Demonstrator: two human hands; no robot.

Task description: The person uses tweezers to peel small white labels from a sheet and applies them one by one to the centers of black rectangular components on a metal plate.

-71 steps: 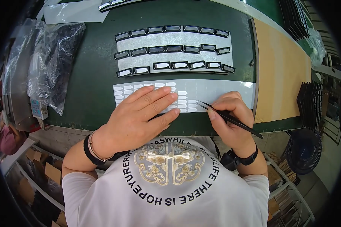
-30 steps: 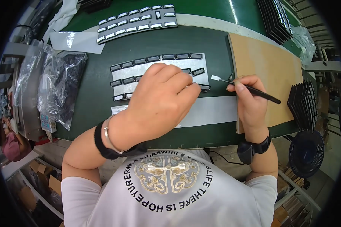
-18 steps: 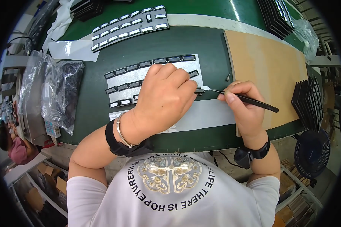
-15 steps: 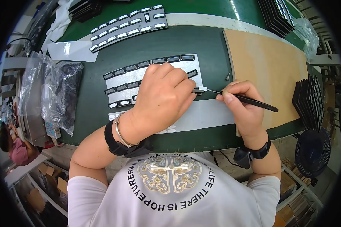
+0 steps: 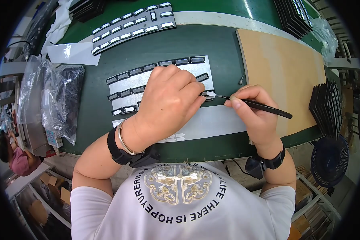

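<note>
R hand (image 5: 253, 113) was clamped on blk tweezers (image 5: 265, 107), wht label (image 5: 209, 94) at tips over front row's R-end frame (image 5: 207, 99); L hand (image 5: 166, 105) grip hidden, couldn't tell. Two L frames (image 5: 129, 109) looked done; back row (image 5: 197, 60) seemed unlabelled.

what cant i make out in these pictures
Head view:
Left hand: fingertips hidden behind its knuckles, so its grip is unclear.
Silvery plate: partly covered by that hand.
White label at the tips of the tweezers: too small to tell whether it touches the black frame.
Black stack, upper left: cut off by the picture's upper edge.
</note>
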